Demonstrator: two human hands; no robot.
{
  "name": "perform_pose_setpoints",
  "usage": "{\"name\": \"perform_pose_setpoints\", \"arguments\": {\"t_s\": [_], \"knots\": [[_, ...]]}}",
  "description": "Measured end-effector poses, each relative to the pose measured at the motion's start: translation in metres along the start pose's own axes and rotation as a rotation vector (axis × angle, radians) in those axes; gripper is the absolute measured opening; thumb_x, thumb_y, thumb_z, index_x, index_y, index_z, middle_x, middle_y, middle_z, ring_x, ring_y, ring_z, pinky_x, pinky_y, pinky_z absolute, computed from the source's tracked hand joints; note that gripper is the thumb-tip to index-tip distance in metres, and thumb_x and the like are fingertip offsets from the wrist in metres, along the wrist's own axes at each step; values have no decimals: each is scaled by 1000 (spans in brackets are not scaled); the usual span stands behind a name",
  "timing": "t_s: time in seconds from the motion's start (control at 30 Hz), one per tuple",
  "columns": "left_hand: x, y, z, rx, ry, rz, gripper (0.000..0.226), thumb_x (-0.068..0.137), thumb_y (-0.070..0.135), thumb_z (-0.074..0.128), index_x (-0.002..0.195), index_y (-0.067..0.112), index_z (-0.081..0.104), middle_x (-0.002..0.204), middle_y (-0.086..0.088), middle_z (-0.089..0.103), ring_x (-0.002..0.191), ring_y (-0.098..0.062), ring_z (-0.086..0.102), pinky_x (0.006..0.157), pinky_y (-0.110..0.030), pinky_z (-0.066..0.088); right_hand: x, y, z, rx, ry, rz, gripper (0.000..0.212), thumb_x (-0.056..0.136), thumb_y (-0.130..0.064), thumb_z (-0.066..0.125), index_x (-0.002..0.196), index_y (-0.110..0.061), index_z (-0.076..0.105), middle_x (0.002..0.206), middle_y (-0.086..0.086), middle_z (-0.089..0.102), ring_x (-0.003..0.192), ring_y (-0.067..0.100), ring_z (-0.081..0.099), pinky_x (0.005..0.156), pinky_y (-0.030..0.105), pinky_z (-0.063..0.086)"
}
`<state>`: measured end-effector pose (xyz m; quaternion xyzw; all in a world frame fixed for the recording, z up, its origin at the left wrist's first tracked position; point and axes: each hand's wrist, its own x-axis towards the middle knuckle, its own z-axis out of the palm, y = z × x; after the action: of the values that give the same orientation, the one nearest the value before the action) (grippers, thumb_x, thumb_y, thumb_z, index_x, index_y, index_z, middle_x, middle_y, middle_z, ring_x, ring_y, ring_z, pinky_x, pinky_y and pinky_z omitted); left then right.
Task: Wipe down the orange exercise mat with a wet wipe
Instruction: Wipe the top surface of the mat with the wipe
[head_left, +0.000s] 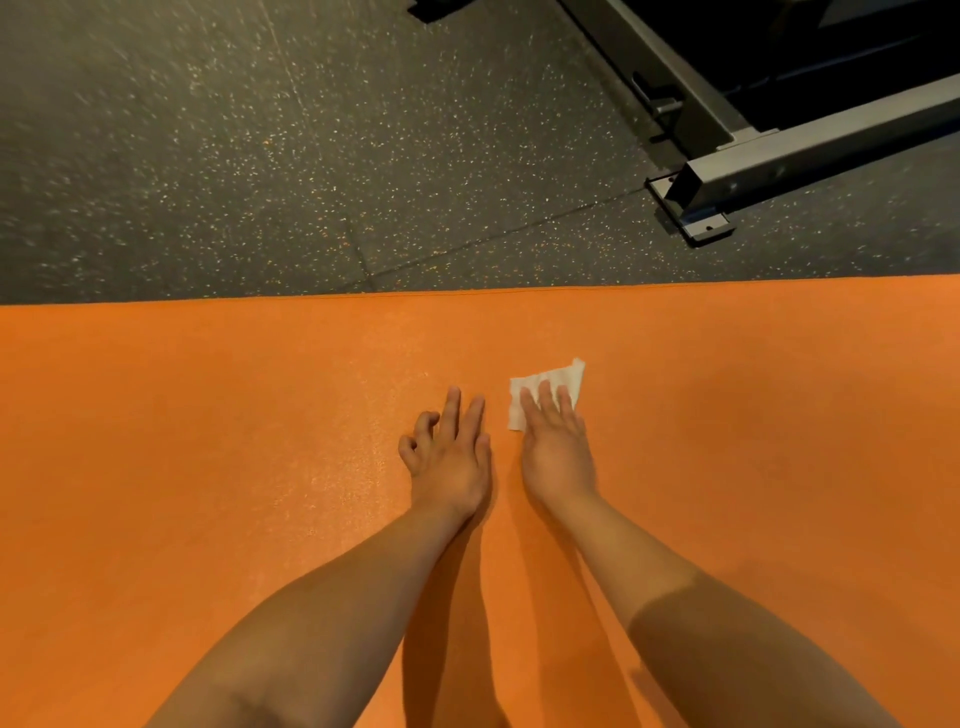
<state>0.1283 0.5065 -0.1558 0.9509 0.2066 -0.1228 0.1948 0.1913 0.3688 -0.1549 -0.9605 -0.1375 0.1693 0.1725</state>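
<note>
Step in hand: the wiping itself, as I judge it. The wipe is down on the mat under my palm and not being unfolded or fetched.
Wet wipe (565, 376): white and crumpled, lying flat on the orange mat (208, 415) towards its far edge, about the middle of what I can see. Its far half shows beyond my fingertips; the rest is under my hand.
Right hand (558, 447): palm down on the wipe, fingers (545, 397) straight and close together, pressing it to the mat and not pinching it.
Left hand (452, 462): just beside the right, holding nothing. Two fingers (470, 415) lie stretched out on the mat and the other two are loosely curled. It seems to be propping me.
Mat: it runs across the whole lower view, left to right. There is a paler, grainy streak left of my left hand; I cannot tell whether it is damp or worn.
Progress: hard to judge. Nothing tells wiped from unwiped, so I take most of the mat as yet to do.
Next move: keep the palm flat and heavy enough that the wipe slides with my hand rather than bunching, and sweep in overlapping strokes out to both sides.
Watch for: the wipe rolling up under my fingers, and running off the far edge onto the speckled floor (260, 156).
Nearby: a grey metal frame (779, 150) stands on the floor at far right, well apart from the mat.
</note>
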Motion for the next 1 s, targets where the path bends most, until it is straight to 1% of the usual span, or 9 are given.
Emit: {"name": "perform_pose_setpoints", "arguments": {"t_s": [0.07,0.17,0.23,0.43,0.57,0.67,0.77,0.87,1.0], "knots": [[0,-2,1,-4,1,2,51,106,46,18,156,46,11,167,13,-7,140,-24,12,109,-48,12,1,-17,3,43,12,26,60,104,-17,36,162,-24,19,170,3,3,156,22,-7,126,39,0],[1,-4,2,-40,-7,0,52,106,44,20,157,44,10,167,15,-8,141,-24,10,111,-47,11,-4,-35,10,120,-109,-171,56,108,-23,34,162,-21,20,169,1,7,157,20,-3,125,35,-2],[-1,-3,2,-45,4,2,52,106,43,22,157,42,12,167,15,-7,142,-24,11,112,-47,11,-4,-24,5,66,-142,-248,56,108,-22,30,162,-24,16,169,-4,4,156,14,-4,127,36,-1],[2,3,-1,-49,-5,-12,51,105,46,24,156,45,17,167,15,-2,140,-24,13,110,-47,8,10,1,-3,-22,40,59,66,101,-9,36,162,-25,15,170,0,1,156,21,-9,125,39,-3],[6,-1,-5,-91,0,-24,48,107,46,23,154,44,22,166,17,3,138,-26,17,109,-45,11,11,-40,16,116,-45,-128,56,107,-19,33,161,-20,21,170,2,7,157,19,-3,126,34,-1],[8,-6,-5,-72,22,-16,48,106,45,24,154,44,22,166,17,4,136,-25,18,107,-44,12,15,-30,15,63,-66,-215,55,108,-19,30,162,-23,18,170,-4,5,156,13,-3,125,33,-1],[6,-5,-3,-53,13,-9,48,106,46,25,153,45,21,166,16,3,135,-25,17,106,-44,10,16,-3,7,1,14,-76,60,105,-13,32,162,-25,16,170,-2,3,156,15,-5,124,35,-1],[7,-3,-4,-44,18,-15,48,106,45,24,154,44,21,166,16,2,135,-24,16,106,-44,9,16,-13,4,35,51,63,62,103,-11,33,161,-23,17,170,3,2,156,21,-7,125,38,0],[5,-4,-2,-47,18,-21,48,106,44,23,154,44,20,166,17,1,136,-24,17,107,-45,11,-2,-39,12,99,-97,-207,55,109,-22,32,162,-22,17,170,-1,4,156,17,-4,126,35,-1]]}}
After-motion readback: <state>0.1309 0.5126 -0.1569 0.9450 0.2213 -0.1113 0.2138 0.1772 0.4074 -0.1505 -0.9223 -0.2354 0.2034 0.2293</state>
